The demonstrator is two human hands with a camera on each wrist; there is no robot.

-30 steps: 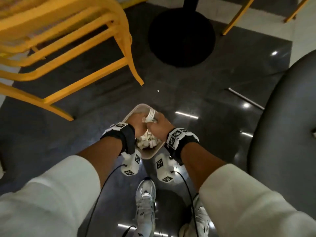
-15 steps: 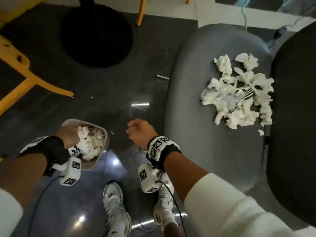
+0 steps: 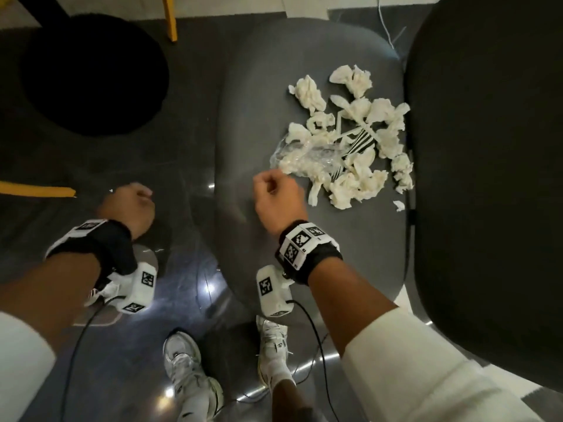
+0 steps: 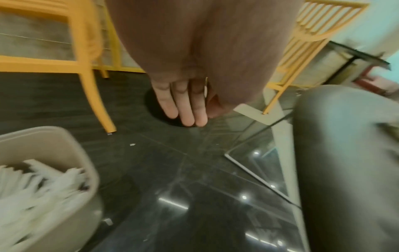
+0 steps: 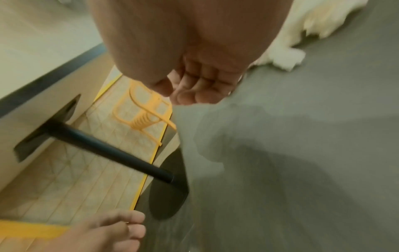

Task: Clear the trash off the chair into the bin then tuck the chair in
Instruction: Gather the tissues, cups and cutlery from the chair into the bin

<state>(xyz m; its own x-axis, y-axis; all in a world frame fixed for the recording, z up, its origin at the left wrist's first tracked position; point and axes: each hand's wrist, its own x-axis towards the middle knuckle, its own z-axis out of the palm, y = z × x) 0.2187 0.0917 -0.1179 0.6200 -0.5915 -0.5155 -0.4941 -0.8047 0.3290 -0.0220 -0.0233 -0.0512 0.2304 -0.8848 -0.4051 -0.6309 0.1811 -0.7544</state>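
A pile of crumpled white tissues, clear plastic and striped wrappers (image 3: 350, 153) lies on the grey chair seat (image 3: 304, 71), close to the black backrest (image 3: 487, 147). My right hand (image 3: 274, 196) hovers over the seat at the pile's left edge, fingers curled and holding nothing (image 5: 190, 88). My left hand (image 3: 128, 208) hangs above the floor left of the chair, fingers relaxed and nearly straight (image 4: 183, 105), also empty. The beige bin (image 4: 54, 141), partly filled with white trash, stands below and behind that hand. My left arm hides most of the bin in the head view.
A black round table base (image 3: 91, 77) sits on the dark glossy floor at the upper left. Yellow chair legs (image 3: 36, 191) poke in from the left and top. My white shoes (image 3: 189, 370) stand beside the seat's near edge, with wrist cables trailing.
Both hands have left the bin after dropping trash there. The right hand has moved right, over the seat to the pile's edge. The left has lifted off the bin.
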